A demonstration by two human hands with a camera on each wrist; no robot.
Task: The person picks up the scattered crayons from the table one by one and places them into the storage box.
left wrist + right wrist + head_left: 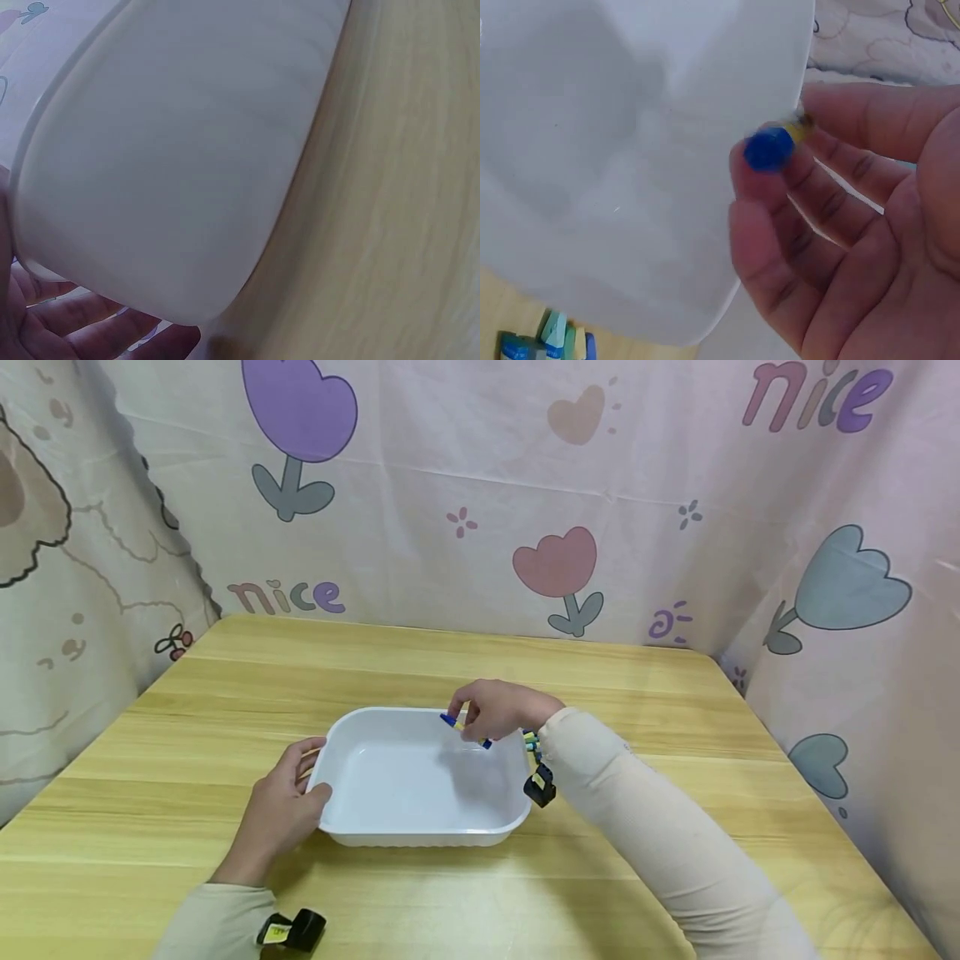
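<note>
A white rectangular plastic basin (420, 781) with rounded corners stands on the wooden table. My left hand (288, 793) holds its left end, thumb at the rim and the other fingers along the outer wall (150, 165). Over the basin's far right part, my right hand (498, 710) pinches a short slim stick (453, 722) with blue ends and a yellow middle. Up close in the right wrist view, the stick's blue end (769, 148) points at the camera, blurred; its exact kind cannot be told.
Several small blue, green and yellow pieces (532, 745) lie on the table beside the basin's right wall, partly hidden by my right sleeve (660, 827). A printed curtain (420, 510) hangs behind the table (187, 810) and along both sides.
</note>
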